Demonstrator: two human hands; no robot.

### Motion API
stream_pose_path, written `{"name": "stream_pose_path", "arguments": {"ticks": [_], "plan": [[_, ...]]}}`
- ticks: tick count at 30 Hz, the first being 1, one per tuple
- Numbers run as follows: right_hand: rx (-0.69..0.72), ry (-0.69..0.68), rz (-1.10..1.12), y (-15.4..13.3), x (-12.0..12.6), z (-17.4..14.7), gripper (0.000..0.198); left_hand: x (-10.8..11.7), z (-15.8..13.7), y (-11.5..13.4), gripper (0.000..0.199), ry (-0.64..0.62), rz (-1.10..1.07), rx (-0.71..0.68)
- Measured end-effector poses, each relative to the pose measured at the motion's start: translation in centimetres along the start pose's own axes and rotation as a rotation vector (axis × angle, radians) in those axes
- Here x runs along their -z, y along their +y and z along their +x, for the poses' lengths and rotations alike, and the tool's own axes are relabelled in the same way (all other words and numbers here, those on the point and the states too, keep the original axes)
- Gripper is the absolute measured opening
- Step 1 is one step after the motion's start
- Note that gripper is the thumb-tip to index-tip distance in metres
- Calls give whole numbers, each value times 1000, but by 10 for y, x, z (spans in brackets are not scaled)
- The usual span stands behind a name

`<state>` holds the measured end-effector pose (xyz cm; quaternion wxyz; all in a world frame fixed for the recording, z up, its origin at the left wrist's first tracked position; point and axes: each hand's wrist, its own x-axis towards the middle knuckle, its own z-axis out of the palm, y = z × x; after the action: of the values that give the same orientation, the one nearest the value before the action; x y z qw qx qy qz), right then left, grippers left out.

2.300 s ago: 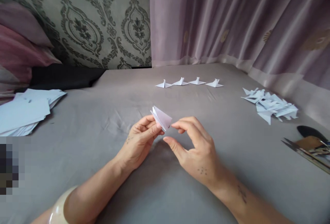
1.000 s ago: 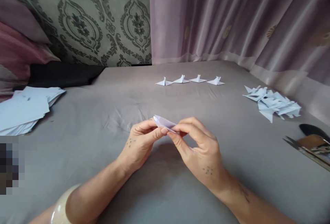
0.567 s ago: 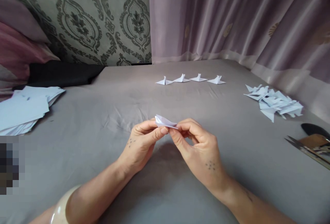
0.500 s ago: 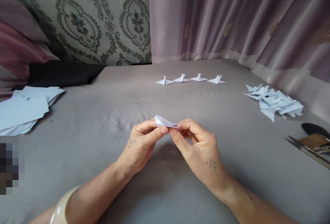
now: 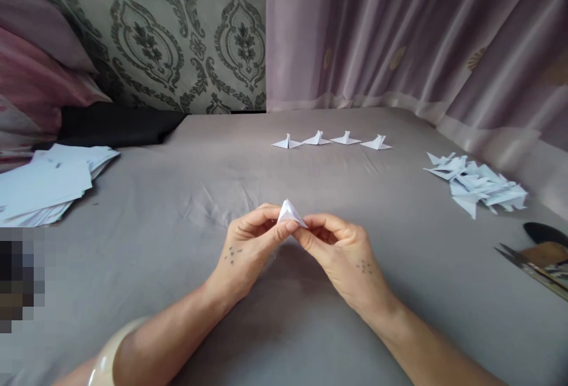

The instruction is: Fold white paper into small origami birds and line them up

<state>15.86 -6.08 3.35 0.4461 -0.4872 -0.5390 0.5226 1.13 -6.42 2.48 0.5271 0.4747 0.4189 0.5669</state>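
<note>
A small folded white paper (image 5: 290,211) is pinched between both hands above the grey cloth, its pointed tip facing up. My left hand (image 5: 252,235) grips its left side, thumb in front and fingers behind. On the other side, my right hand (image 5: 339,244) pinches the lower right corner between thumb and forefinger. The fingers behind the paper are partly hidden. Farther back stands a row of several folded paper birds (image 5: 346,138), with wings spread flat and a raised middle.
A heap of folded paper pieces (image 5: 481,185) lies at the right. Nearer, scissors (image 5: 528,264) rest beside a black and brown object (image 5: 545,244). A stack of white paper sheets (image 5: 44,182) lies at the left, by a black cloth (image 5: 119,122). Purple curtains (image 5: 377,37) hang behind.
The folded paper has turned from lying sideways to showing an upright triangular face. Both hands keep their pinch, and the view has shifted slightly.
</note>
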Motion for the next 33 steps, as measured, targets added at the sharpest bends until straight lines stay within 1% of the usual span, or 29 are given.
{"name": "stream_pose_path", "arguments": {"ticks": [1,2,5,7,8,10,13,15,18,20,22,26,30,33], "plan": [[23,15,-30,2,0,0,14,0,-1,1,4,8,51,-37],[76,48,-75,3,-1,0,15,1,-1,3,4,11,103,-83],[358,165,-249,3,0,-2,13,4,-3,5,4,3,249,-235],[541,163,-337,1,2,-4,12,6,-5,4,6,-1,318,-300],[605,140,-360,0,2,-5,14,6,-5,3,8,3,346,-318],[668,93,-386,-3,4,-6,16,8,-6,1,12,28,376,-344],[674,51,-386,-6,4,-9,17,9,-8,-3,25,60,350,-383],[668,52,-375,-6,4,-9,17,9,-8,-4,30,68,333,-425],[668,85,-362,-5,3,-9,15,10,-9,-4,25,52,406,-479],[670,98,-357,-4,3,-9,14,11,-9,-3,23,25,462,-489],[664,98,-354,-4,3,-9,13,11,-9,-3,22,16,467,-483],[622,106,-347,-5,2,-10,10,11,-9,-3,21,56,425,-454],[613,124,-333,-7,2,-10,10,13,-10,-4,21,8,419,-425],[638,128,-334,-8,2,-9,12,12,-8,-2,21,1,341,-361]]}}
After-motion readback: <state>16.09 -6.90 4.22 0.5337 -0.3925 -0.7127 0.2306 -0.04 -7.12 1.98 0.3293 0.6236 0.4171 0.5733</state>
